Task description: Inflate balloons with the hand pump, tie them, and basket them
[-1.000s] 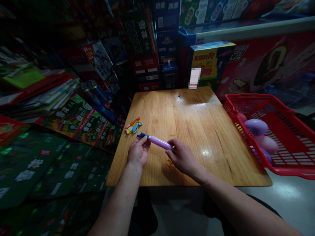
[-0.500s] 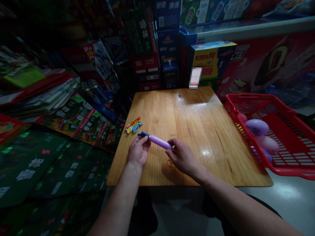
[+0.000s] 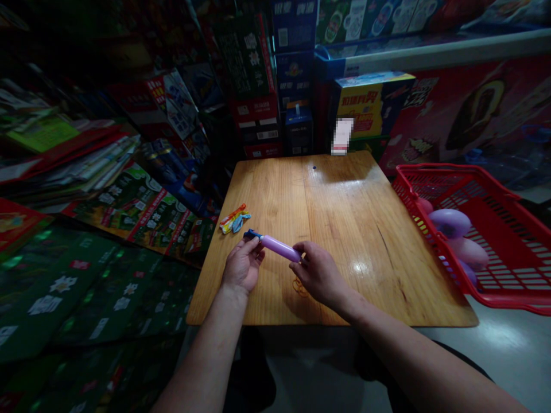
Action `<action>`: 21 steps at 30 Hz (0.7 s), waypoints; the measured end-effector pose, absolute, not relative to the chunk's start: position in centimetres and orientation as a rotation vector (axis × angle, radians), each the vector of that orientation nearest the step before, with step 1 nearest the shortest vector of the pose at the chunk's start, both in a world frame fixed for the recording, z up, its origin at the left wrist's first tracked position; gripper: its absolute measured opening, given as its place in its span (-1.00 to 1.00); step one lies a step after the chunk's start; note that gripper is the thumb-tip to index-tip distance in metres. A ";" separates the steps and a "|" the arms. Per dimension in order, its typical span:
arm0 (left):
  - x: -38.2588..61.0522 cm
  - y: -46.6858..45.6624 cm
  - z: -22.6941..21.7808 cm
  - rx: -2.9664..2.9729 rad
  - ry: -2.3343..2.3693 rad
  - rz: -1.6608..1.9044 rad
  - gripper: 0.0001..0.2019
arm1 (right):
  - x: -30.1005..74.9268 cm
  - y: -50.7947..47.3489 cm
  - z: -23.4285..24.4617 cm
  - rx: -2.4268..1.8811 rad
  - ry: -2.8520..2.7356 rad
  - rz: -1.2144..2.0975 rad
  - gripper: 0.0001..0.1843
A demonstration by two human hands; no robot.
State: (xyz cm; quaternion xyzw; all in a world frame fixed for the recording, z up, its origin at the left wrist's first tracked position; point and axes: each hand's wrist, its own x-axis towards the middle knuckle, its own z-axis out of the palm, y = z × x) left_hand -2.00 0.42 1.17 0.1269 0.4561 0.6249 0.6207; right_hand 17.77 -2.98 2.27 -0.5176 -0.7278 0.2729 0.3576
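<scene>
Over the near half of a wooden table (image 3: 344, 201), both my hands hold a small purple hand pump (image 3: 279, 247) with a dark blue balloon (image 3: 252, 234) on its left tip. My left hand (image 3: 243, 265) pinches the balloon end where it meets the pump. My right hand (image 3: 318, 274) is closed round the pump's right end. A few rubber bands (image 3: 298, 285) lie on the table under my right hand. A small bunch of flat balloons (image 3: 233, 220), orange, yellow and blue, lies near the table's left edge, just beyond my left hand.
A red plastic basket (image 3: 495, 189) stands off the table's right edge with inflated purple and pink balloons (image 3: 450, 221) in it. Stacked printed boxes and cartons crowd the left side and the back. A yellow box (image 3: 370, 103) stands behind the table.
Almost nothing differs. The pump and both hands have shifted very slightly, keeping the same grip.
</scene>
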 end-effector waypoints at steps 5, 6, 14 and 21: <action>-2.0 0.3 1.3 0.327 1.027 1.434 -0.75 | 17.7 -2.9 2.2 -1.318 -1.923 0.633 -0.73; -1.9 0.3 1.4 0.330 1.027 1.435 -0.75 | 17.7 -2.9 2.3 -1.314 -1.933 0.629 -0.74; -2.0 0.1 1.7 0.354 1.010 1.434 -0.74 | 17.7 -3.1 2.9 -1.299 -1.936 0.640 -0.76; -2.3 -0.2 1.8 0.364 1.000 1.408 -0.72 | 17.8 -3.0 2.8 -1.262 -1.895 0.668 -0.76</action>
